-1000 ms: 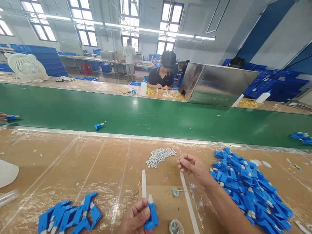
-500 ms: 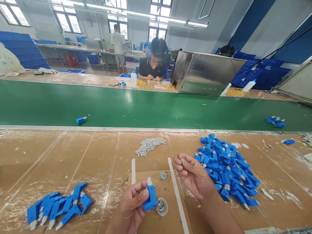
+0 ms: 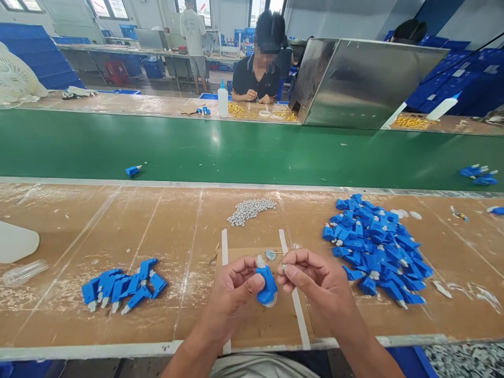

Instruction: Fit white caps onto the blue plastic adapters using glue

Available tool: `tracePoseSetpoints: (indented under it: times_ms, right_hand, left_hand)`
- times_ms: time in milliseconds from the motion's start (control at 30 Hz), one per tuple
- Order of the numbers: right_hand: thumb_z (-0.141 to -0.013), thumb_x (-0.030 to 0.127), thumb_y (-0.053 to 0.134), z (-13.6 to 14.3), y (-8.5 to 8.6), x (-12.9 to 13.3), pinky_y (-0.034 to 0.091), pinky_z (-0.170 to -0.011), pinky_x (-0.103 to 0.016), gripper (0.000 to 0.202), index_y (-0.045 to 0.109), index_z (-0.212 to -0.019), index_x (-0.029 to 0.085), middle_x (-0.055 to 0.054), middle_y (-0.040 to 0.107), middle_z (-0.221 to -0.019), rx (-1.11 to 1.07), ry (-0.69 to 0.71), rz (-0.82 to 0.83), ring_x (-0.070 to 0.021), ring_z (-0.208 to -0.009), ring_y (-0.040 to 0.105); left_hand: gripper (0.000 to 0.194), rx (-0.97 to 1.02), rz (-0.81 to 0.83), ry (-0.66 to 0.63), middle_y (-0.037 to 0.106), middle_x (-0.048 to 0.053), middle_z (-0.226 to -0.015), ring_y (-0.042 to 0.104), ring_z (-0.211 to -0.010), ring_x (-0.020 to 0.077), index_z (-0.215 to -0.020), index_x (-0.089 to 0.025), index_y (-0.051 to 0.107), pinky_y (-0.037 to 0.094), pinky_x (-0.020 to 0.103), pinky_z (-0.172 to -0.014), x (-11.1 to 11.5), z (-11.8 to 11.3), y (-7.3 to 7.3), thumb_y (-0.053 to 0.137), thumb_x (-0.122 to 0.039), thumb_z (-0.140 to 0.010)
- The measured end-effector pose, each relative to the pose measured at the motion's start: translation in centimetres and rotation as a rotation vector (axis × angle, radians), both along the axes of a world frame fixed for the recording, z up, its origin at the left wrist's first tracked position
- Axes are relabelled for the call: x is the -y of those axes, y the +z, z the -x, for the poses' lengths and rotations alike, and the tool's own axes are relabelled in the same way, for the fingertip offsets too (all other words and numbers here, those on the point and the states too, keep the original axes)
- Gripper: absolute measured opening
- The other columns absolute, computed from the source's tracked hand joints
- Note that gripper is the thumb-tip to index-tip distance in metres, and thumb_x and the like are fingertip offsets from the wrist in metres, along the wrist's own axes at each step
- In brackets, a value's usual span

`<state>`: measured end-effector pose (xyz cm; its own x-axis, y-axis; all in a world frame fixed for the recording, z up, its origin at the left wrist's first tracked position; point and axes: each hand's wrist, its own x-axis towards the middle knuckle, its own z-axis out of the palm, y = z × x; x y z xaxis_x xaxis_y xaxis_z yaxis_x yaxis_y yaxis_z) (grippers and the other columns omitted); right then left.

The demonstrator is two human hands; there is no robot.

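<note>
My left hand (image 3: 235, 294) is closed around a blue plastic part with a pale grey tip (image 3: 268, 286), its tip pointing up. Just to the right, my right hand (image 3: 321, 281) pinches a tiny grey piece (image 3: 284, 268) between thumb and forefinger, close to the blue part but apart from it. A small clear cup is mostly hidden behind the blue part. Beyond the hands lies a bluish blob (image 3: 270, 254) with a thin stick. Farther back is a pile of small grey pieces (image 3: 252, 211).
A large heap of blue parts (image 3: 380, 252) lies to the right, and a smaller group (image 3: 134, 289) to the left. Two white strips (image 3: 224, 247) mark the table. Behind runs a green belt (image 3: 244, 152) carrying several blue parts. A co-worker (image 3: 258, 79) sits across, beside a metal panel (image 3: 366, 84).
My right hand has come closer to the blue part in my left hand, still pinching the grey piece. The head view has tilted down, showing the table's near edge.
</note>
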<state>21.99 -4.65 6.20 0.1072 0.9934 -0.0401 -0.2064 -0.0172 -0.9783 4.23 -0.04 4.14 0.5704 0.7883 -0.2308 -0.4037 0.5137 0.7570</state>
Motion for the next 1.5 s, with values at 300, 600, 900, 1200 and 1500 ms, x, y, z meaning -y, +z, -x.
tracePoseSetpoints:
  times_ms: [300, 600, 900, 1200, 1500]
  right_hand:
    - [-0.097, 0.035, 0.062, 1.0, 0.2, 0.9, 0.058, -0.061, -0.027, 0.017, 0.068, -0.096, 0.020, -0.003, 0.069, -0.077, 0.118, -0.031, -0.034, -0.0151, -0.064, 0.065]
    - [-0.096, 0.033, 0.065, 1.3, 0.9, 1.4, 0.059, -0.064, -0.029, 0.012, 0.069, -0.096, 0.021, -0.005, 0.070, -0.081, 0.242, -0.030, -0.050, -0.0170, -0.069, 0.067]
    - [-0.098, 0.030, 0.060, 1.9, 0.8, 1.6, 0.053, -0.065, -0.030, 0.011, 0.068, -0.094, 0.024, -0.004, 0.057, -0.088, 0.337, -0.014, -0.100, -0.0169, -0.073, 0.058]
    - [-0.097, 0.028, 0.062, 2.0, 0.6, 1.4, 0.051, -0.064, -0.030, 0.008, 0.069, -0.094, 0.025, -0.004, 0.057, -0.087, 0.378, -0.030, -0.110, -0.0182, -0.076, 0.057]
    - [-0.097, 0.024, 0.061, 2.5, 0.6, 1.4, 0.051, -0.063, -0.032, 0.009, 0.067, -0.090, 0.024, -0.005, 0.062, -0.084, 0.649, -0.134, -0.200, -0.0201, -0.076, 0.059]
  left_hand:
    - [0.030, -0.024, -0.127, 0.038, 0.066, 0.007, -0.085, 0.057, -0.073, 0.0137, -0.101, -0.013, 0.073, 0.047, 0.023, -0.064, 0.3, 0.2, -0.1, 0.078, -0.035, -0.081]
    - [0.025, 0.003, -0.184, -0.004, 0.069, 0.007, -0.087, 0.061, -0.076, 0.0145, -0.102, -0.015, 0.071, 0.048, 0.024, -0.069, 0.2, 0.4, -0.7, 0.074, -0.034, -0.086]
    - [0.022, -0.022, -0.195, 0.004, 0.066, 0.004, -0.080, 0.059, -0.072, 0.0140, -0.097, -0.014, 0.073, 0.048, 0.024, -0.066, 0.3, 0.1, 0.0, 0.077, -0.030, -0.082]
    - [0.020, -0.039, -0.206, 0.022, 0.067, 0.004, -0.083, 0.061, -0.074, 0.0130, -0.096, -0.014, 0.073, 0.050, 0.022, -0.066, 0.2, 0.0, 0.0, 0.078, -0.026, -0.082]
    - [0.017, -0.257, -0.414, 0.136, 0.066, 0.004, -0.091, 0.065, -0.079, 0.0151, -0.099, -0.018, 0.074, 0.053, 0.024, -0.070, 0.5, -0.2, -0.3, 0.074, -0.027, -0.085]
